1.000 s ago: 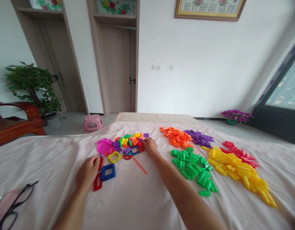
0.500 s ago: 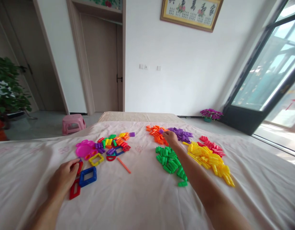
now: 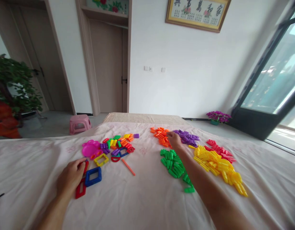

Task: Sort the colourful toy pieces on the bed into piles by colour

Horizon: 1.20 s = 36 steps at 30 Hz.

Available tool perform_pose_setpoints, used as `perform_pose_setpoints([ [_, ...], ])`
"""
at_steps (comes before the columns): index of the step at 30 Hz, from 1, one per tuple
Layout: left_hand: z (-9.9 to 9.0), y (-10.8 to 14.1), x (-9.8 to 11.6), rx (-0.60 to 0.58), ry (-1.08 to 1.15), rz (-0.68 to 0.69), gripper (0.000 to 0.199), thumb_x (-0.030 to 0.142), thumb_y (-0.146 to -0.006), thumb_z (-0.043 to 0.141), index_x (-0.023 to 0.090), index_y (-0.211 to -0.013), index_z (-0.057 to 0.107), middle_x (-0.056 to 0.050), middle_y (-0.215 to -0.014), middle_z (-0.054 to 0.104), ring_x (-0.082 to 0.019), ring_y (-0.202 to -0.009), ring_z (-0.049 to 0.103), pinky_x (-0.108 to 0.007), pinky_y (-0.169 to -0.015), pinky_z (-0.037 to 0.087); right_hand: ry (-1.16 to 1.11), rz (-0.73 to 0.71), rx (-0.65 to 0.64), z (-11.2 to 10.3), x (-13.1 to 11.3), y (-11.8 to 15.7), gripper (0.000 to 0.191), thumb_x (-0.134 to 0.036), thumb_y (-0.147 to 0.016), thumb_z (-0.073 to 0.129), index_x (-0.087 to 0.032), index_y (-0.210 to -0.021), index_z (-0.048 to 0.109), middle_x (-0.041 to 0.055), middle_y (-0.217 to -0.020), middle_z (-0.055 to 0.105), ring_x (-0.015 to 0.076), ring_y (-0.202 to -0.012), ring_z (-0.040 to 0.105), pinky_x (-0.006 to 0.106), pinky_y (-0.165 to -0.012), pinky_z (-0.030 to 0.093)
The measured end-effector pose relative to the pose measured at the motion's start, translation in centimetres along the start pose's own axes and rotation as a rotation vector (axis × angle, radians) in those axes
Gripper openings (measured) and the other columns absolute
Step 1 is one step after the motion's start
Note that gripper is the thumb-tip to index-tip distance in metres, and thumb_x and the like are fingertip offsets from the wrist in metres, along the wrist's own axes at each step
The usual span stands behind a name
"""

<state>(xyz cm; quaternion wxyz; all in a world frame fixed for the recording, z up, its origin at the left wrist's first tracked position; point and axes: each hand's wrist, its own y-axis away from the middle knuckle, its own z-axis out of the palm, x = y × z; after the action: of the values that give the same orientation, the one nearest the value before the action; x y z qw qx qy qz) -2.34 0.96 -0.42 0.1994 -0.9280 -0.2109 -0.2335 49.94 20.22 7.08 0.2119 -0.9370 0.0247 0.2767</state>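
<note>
Pale cloth (image 3: 147,198) covers the surface I'm watching. The orange pieces (image 3: 161,133) lie right by my right hand's (image 3: 175,140) curled fingertips, the purple pieces (image 3: 188,138) just beyond; I can't tell whether those fingers grip anything. That arm reaches far forward. My left hand (image 3: 71,176) rests low, fingers bent against a red piece (image 3: 86,166), their grip unclear.

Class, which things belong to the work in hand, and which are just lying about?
In the work:
Left hand, at red frame
Right hand, by orange pile and purple pile
Green pile
Mixed pieces

Lying about:
Pink stool
Potted plant
Purple flowers
</note>
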Motion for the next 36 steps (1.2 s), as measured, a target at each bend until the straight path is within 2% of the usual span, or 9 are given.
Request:
perform_pose_setpoints([
  [4, -0.4, 0.4, 0.6, -0.019, 0.025, -0.020, 0.043, 0.040, -0.093, 0.040, 0.024, -0.119, 0.070, -0.009, -0.124, 0.068, -0.026, -0.110, 0.064, -0.035, -0.091, 0.049, 0.065, -0.194, -0.221, 5.7, -6.1, 1.3, 0.041, -0.018, -0.091, 0.048, -0.022, -0.128, 0.066, 0.0053, -0.119, 0.073, 0.0187, -0.109, 0.066, 0.027, -0.090, 0.050],
  [7, -0.5, 0.5, 0.9, -0.002, 0.033, -0.019, 0.041, 0.039, -0.092, 0.042, 0.024, -0.117, 0.071, -0.008, -0.123, 0.069, -0.025, -0.110, 0.064, -0.033, -0.092, 0.049, 0.141, -0.288, -0.329, 9.0, -9.9, 2.3, 0.051, -0.016, -0.090, 0.050, -0.024, -0.141, 0.056, 0.0079, -0.133, 0.065, 0.0222, -0.118, 0.061, 0.032, -0.097, 0.047],
  [12, -0.7, 0.7, 1.2, -0.003, 0.065, -0.032, 0.040, 0.038, -0.092, 0.043, 0.024, -0.117, 0.071, -0.008, -0.124, 0.069, -0.025, -0.112, 0.064, -0.034, -0.095, 0.048, 0.252, -0.402, -0.400, 12.1, -13.4, 2.1, 0.060, -0.018, -0.094, 0.049, -0.028, -0.152, 0.039, 0.0086, -0.159, 0.037, 0.0266, -0.144, 0.035, 0.043, -0.111, 0.035],
  [14, -0.9, 0.8, 1.4, -0.011, 0.064, -0.036, 0.041, 0.038, -0.093, 0.042, 0.023, -0.118, 0.071, -0.009, -0.126, 0.068, -0.025, -0.113, 0.063, -0.035, -0.096, 0.047, 0.286, -0.425, -0.417, 12.5, -13.9, 1.6, 0.058, -0.020, -0.095, 0.050, -0.029, -0.151, 0.040, 0.0087, -0.160, 0.035, 0.0274, -0.145, 0.031, 0.044, -0.112, 0.033],
  [17, -1.1, 0.9, 1.7, -0.010, 0.057, -0.039, 0.040, 0.037, -0.094, 0.042, 0.023, -0.118, 0.071, -0.009, -0.127, 0.067, -0.025, -0.114, 0.063, -0.035, -0.096, 0.046, 0.329, -0.447, -0.443, 12.4, -14.1, 1.1, 0.049, -0.023, -0.095, 0.052, -0.029, -0.143, 0.050, 0.0093, -0.150, 0.048, 0.0270, -0.137, 0.043, 0.042, -0.106, 0.037],
  [20, -1.2, 1.0, 1.9, -0.004, 0.039, -0.043, 0.040, 0.037, -0.093, 0.042, 0.024, -0.118, 0.071, -0.009, -0.127, 0.068, -0.026, -0.114, 0.063, -0.035, -0.094, 0.047, 0.368, -0.476, -0.440, 11.7, -14.1, 1.3, 0.038, -0.026, -0.094, 0.054, -0.024, -0.132, 0.059, 0.0117, -0.135, 0.060, 0.0268, -0.127, 0.052, 0.039, -0.101, 0.039],
  [26, -1.2, 1.0, 1.8, -0.010, 0.022, -0.026, 0.042, 0.038, -0.094, 0.040, 0.024, -0.118, 0.071, -0.008, -0.126, 0.068, -0.025, -0.113, 0.063, -0.034, -0.092, 0.047, 0.426, -0.525, -0.426, 9.5, -13.6, 3.3, 0.030, -0.024, -0.091, 0.056, -0.016, -0.119, 0.063, 0.0165, -0.121, 0.065, 0.0283, -0.115, 0.059, 0.037, -0.094, 0.042],
  [31, -0.9, 0.7, 1.2, -0.026, 0.024, -0.025, 0.044, 0.040, -0.094, 0.038, 0.024, -0.120, 0.070, -0.009, -0.127, 0.067, -0.026, -0.113, 0.063, -0.035, -0.092, 0.047, 0.407, -0.493, -0.423, 7.5, -11.8, 4.9, 0.024, -0.023, -0.094, 0.051, -0.018, -0.114, 0.064, 0.0135, -0.111, 0.070, 0.0249, -0.101, 0.066, 0.032, -0.085, 0.045],
  [36, -0.6, 0.4, 0.6, -0.058, 0.032, -0.028, 0.044, 0.043, -0.094, 0.040, 0.024, -0.122, 0.069, -0.010, -0.130, 0.066, -0.028, -0.112, 0.063, -0.038, -0.090, 0.048, 0.322, -0.363, -0.311, 4.1, -8.3, 4.4, 0.025, -0.026, -0.095, 0.050, -0.020, -0.110, 0.068, 0.0075, -0.104, 0.074, 0.0198, -0.095, 0.068, 0.024, -0.074, 0.043],
])
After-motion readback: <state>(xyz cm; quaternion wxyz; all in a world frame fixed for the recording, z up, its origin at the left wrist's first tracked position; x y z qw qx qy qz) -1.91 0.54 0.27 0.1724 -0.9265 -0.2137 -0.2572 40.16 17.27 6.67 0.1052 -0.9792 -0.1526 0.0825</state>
